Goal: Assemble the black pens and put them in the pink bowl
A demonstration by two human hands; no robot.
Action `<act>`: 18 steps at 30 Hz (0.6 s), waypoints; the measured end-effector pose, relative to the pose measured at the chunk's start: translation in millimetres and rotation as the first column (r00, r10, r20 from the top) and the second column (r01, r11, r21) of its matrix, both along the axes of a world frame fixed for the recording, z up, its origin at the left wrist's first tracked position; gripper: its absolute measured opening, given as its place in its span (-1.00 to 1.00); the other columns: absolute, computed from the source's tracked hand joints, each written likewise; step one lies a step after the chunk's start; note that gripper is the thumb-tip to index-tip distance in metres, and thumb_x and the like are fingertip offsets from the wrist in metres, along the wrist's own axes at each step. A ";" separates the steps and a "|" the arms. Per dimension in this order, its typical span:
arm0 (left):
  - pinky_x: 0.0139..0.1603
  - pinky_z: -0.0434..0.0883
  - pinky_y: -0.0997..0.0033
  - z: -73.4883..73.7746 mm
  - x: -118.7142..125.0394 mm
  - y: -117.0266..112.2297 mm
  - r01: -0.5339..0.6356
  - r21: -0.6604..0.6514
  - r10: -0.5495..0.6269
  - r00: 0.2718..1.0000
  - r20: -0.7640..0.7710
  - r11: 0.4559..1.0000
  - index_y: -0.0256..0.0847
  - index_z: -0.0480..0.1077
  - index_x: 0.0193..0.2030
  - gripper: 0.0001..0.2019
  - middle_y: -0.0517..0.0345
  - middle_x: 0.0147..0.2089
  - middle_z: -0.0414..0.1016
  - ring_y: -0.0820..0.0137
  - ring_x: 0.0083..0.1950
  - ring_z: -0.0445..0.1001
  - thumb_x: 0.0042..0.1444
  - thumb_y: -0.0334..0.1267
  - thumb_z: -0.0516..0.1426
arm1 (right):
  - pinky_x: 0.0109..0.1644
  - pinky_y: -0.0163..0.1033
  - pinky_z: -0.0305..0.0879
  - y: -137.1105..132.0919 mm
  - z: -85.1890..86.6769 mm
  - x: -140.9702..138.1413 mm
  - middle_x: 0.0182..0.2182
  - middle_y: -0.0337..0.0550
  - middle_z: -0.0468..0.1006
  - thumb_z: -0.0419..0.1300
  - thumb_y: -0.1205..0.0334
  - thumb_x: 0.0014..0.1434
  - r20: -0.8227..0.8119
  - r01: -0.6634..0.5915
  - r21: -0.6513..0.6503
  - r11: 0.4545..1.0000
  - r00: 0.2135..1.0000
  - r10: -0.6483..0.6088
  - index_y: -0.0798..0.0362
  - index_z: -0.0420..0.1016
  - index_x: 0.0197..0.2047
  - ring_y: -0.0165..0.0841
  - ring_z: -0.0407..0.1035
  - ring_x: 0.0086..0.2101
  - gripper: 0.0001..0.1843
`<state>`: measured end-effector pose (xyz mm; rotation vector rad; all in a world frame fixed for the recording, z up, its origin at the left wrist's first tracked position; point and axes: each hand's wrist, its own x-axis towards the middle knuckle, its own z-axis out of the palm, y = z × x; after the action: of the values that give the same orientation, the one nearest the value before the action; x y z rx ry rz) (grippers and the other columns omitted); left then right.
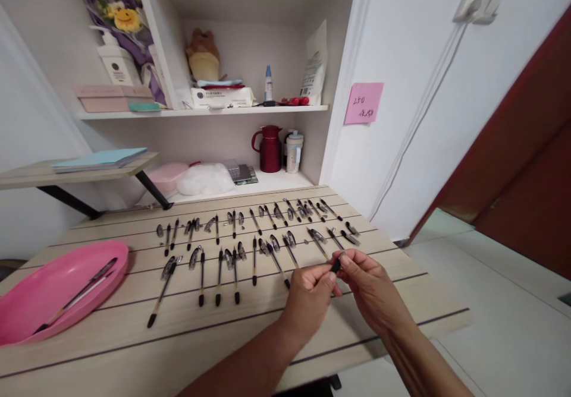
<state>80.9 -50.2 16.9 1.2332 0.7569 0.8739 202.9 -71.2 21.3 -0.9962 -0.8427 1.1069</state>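
Small black pen part [335, 264], lower centre of frame, largely covered by fingertips; type unclear. Left hand [310, 293] and right hand [370, 289] both pinch it closed, above the slatted wooden worktop [178, 325]. White walls, shelves [200, 112] behind. Rows of pens [254, 263] beyond; pink tray [35, 290] lower left holds 1 pen

A pale wood-grain bench with dark grooves [223, 337] stands against a white wall [401, 40]. A white recessed shelf unit [250, 110] sits behind it. A dark red door [526, 165] stands right, above a pale floor [504, 302]. Lighting is even.
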 end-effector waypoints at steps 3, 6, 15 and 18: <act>-0.67 -0.06 0.55 -0.4 0.3 2.7 -0.002 -0.025 0.002 1.000 0.008 1.000 -0.33 0.38 -0.48 -0.73 0.25 -0.62 0.26 0.65 -0.70 0.02 -0.01 -0.11 0.07 | -0.33 -0.26 0.23 3.1 1.2 3.8 -0.53 -0.22 0.43 0.27 0.05 -0.04 0.098 -0.048 -0.021 0.999 0.994 0.050 0.10 0.48 -0.35 -0.41 0.29 -0.49 -0.72; -0.69 -0.08 0.57 1.3 0.4 4.8 -0.008 -0.103 0.014 0.998 0.061 0.995 -0.33 0.40 -0.32 -0.72 0.23 -0.54 0.32 0.66 -0.70 0.03 -0.02 -0.12 0.08 | -0.25 -0.19 0.27 17.9 7.0 27.4 -0.41 -0.13 0.51 0.18 -0.05 0.01 0.237 -0.122 -0.057 0.991 0.963 0.132 0.08 0.45 -0.16 -0.33 0.37 -0.39 -0.58; -0.70 -0.13 0.57 0.9 0.2 4.9 0.012 -0.203 0.004 0.997 0.076 0.979 -0.36 0.41 -0.18 -0.63 0.22 -0.53 0.33 0.68 -0.70 0.04 -0.06 -0.11 0.11 | -0.39 -0.20 0.15 111.9 -3.3 127.5 -0.52 -0.01 0.52 0.17 0.05 -0.11 0.967 0.517 -0.072 0.853 0.247 -0.068 0.06 0.44 -0.59 -0.15 0.39 -0.37 -0.76; -0.70 -0.13 0.57 0.9 -0.7 5.9 0.010 -0.211 0.002 0.998 0.058 0.977 -0.36 0.40 -0.18 -0.63 0.22 -0.53 0.33 0.68 -0.70 0.04 -0.05 -0.12 0.10 | -0.39 -0.21 0.14 124.2 -15.2 128.6 -0.56 0.04 0.50 0.23 0.17 -0.23 0.954 0.512 -0.096 0.854 0.291 -0.067 0.06 0.36 -0.70 -0.11 0.39 -0.34 -0.82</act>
<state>80.2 -44.3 17.8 1.0167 0.7792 0.8011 331.5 52.9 6.2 -2.1619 -1.2788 0.2199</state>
